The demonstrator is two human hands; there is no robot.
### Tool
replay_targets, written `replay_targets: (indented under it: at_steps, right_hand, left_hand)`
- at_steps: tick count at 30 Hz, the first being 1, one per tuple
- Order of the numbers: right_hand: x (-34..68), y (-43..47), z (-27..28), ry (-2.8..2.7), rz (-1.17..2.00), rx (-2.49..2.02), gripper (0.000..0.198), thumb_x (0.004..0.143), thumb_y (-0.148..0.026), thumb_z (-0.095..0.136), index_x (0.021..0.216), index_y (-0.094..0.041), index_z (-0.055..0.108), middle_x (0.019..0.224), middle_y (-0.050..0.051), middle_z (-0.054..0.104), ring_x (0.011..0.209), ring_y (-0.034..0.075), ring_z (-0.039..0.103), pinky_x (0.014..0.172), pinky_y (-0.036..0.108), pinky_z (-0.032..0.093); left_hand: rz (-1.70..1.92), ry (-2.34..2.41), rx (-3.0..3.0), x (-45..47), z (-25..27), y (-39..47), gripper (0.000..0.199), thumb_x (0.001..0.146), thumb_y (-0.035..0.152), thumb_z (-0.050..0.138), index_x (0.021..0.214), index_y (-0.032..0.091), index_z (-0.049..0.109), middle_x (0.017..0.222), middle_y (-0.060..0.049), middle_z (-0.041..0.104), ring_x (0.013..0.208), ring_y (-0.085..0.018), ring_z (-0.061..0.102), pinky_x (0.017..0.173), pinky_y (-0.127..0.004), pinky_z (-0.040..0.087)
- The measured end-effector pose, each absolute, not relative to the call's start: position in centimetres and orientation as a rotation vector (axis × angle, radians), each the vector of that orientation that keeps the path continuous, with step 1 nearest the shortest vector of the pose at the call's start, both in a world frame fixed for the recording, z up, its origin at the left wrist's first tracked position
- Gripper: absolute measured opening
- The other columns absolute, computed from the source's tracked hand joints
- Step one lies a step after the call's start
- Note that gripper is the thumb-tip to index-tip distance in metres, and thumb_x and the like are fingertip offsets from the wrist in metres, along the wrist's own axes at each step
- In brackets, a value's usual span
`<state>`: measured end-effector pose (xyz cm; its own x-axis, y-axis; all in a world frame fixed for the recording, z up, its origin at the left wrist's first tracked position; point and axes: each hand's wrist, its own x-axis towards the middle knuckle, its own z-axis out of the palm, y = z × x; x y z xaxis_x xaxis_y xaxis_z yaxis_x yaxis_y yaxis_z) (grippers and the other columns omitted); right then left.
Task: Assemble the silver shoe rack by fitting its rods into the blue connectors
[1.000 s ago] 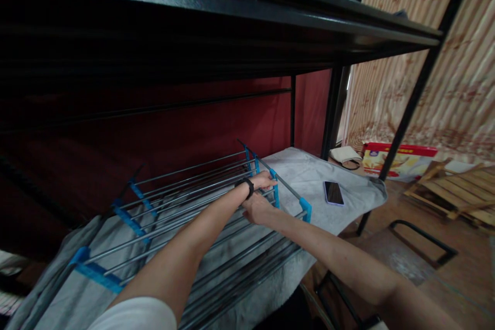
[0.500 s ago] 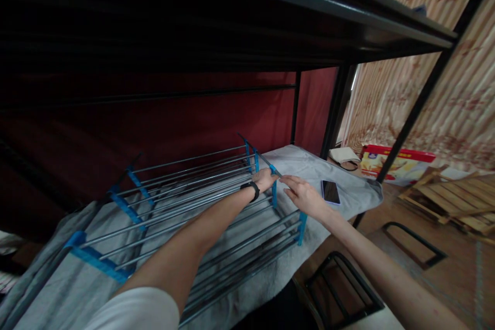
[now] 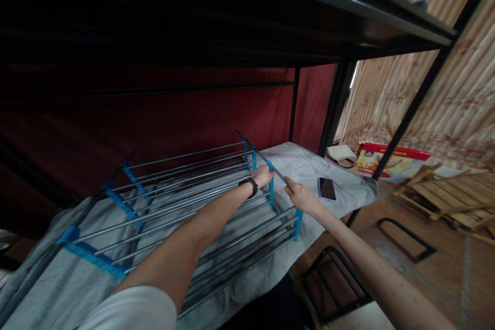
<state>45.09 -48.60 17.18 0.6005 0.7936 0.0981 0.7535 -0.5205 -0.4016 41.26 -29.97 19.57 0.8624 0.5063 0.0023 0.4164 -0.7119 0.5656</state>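
A rack of grey metal tubes with blue plastic end brackets (image 3: 271,185) lies on its side over a grey blanket (image 3: 297,157). With a dark band on its wrist, my left hand (image 3: 263,176) is closed around the blue bracket on the rack's right side. My right hand (image 3: 300,195) grips the near end of a thin grey tube (image 3: 279,173), which runs through the brackets along that side. The undersides of both hands are hidden.
A phone (image 3: 327,189) lies on the blanket, right of my hands. Overhead is the black upper bunk frame (image 3: 348,26). A red and yellow box (image 3: 390,162) and folded wooden slats (image 3: 444,191) stand on the right. A black metal chair frame (image 3: 336,278) is near my legs.
My right hand has gone from fingers resting outstretched at the tube to closing around its end. My left hand stays at the bracket. The view has shifted slightly.
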Motion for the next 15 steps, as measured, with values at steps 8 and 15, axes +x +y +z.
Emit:
replay_targets:
  at_steps: [8, 15]
  right_hand:
    - [44.75, -48.86, 17.5, -1.218, 0.13, -2.452, 0.052, 0.105, -0.027, 0.039, 0.154, -0.009, 0.041, 0.124, 0.02, 0.072, 0.117, 0.028, 0.068, 0.094, 0.033, 0.05]
    - [44.87, -48.71, 17.36, -1.217, 0.151, -2.428, 0.052, 0.105, -0.024, 0.038, 0.154, -0.008, 0.041, 0.118, 0.019, 0.074, 0.113, 0.027, 0.07, 0.091, 0.033, 0.051]
  left_hand:
    - [0.175, 0.741, 2.47, 41.4, 19.87, -30.01, 0.014, 0.09, 0.033, 0.064, 0.085, 0.02, 0.065, 0.079, -0.006, 0.069, 0.09, -0.022, 0.066, 0.08, -0.028, 0.045]
    - [0.164, 0.729, 2.411, 41.35, 19.78, -29.56, 0.014, 0.089, 0.033, 0.065, 0.083, 0.02, 0.065, 0.075, -0.004, 0.067, 0.082, -0.021, 0.065, 0.072, -0.028, 0.044]
